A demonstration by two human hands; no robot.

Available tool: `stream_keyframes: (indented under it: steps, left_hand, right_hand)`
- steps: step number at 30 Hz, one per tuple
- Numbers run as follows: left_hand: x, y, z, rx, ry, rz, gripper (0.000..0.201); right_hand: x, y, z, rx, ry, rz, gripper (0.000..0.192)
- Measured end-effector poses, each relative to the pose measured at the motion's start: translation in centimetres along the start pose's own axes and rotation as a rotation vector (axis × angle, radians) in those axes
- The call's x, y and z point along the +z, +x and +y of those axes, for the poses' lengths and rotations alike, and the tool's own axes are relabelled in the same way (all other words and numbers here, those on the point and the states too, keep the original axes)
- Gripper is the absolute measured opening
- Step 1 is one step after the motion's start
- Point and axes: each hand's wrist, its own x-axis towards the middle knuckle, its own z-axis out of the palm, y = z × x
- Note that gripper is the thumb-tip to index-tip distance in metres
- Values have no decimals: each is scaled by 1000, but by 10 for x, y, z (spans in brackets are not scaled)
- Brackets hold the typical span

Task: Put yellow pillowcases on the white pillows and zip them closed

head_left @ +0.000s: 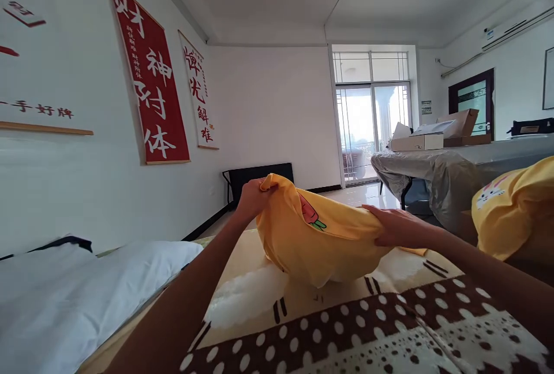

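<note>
A yellow pillowcase [320, 241] with a carrot print hangs in folds between my two hands, low over the patterned bed cover [298, 328]. My left hand [255, 198] pinches its upper left corner, which is raised higher than the rest. On the other side, my right hand [396, 227] grips the right end, with the thumb on top and the other fingers partly hidden by cloth. The lower part of the pillowcase sags and touches or nearly touches the cover; I cannot tell which. Whether anything is inside it does not show.
White pillows [86, 293] lie along the left side by the wall. At the right edge sits a bulging yellow cloth item [513, 209] with a rabbit print. Beyond it, a plastic-covered table [450, 175] bears boxes [418, 142]. A black folded frame [259, 178] leans at the far wall.
</note>
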Motion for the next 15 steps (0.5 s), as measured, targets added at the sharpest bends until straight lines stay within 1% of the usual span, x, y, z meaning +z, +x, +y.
stream_keyframes:
  steps: [2, 4, 6, 7, 8, 9, 12, 13, 14, 15]
  left_hand:
    - [0, -1, -1, 21, 89, 22, 24]
    - [-1, -4, -3, 56, 196, 53, 17]
    - [3, -11, -8, 94, 309, 64, 15]
    - [9, -16, -11, 112, 366, 49, 18]
    - [17, -23, -16, 129, 423, 19, 20]
    - [27, -32, -21, 144, 475, -24, 22]
    - [63, -59, -37, 176, 602, -179, 17]
    - [71, -65, -41, 185, 634, -221, 14]
    - [75, -67, -43, 197, 664, -250, 12]
    - [72, -65, -43, 213, 692, -264, 11]
  right_hand:
    - [7, -5, 3, 0, -161, 140, 53]
    - [11, 0, 8, -6, -319, 297, 34]
    - [18, 12, 16, -18, -403, 418, 27]
    - [26, 20, 21, -16, -406, 436, 27]
    - [36, 28, 24, 1, -385, 419, 27]
    - [48, 36, 26, 29, -348, 376, 26]
    - [88, 55, 22, 114, -239, 214, 26]
    - [97, 60, 18, 120, -216, 184, 25]
    - [100, 65, 15, 114, -200, 169, 23]
    - [97, 71, 12, 100, -187, 166, 21]
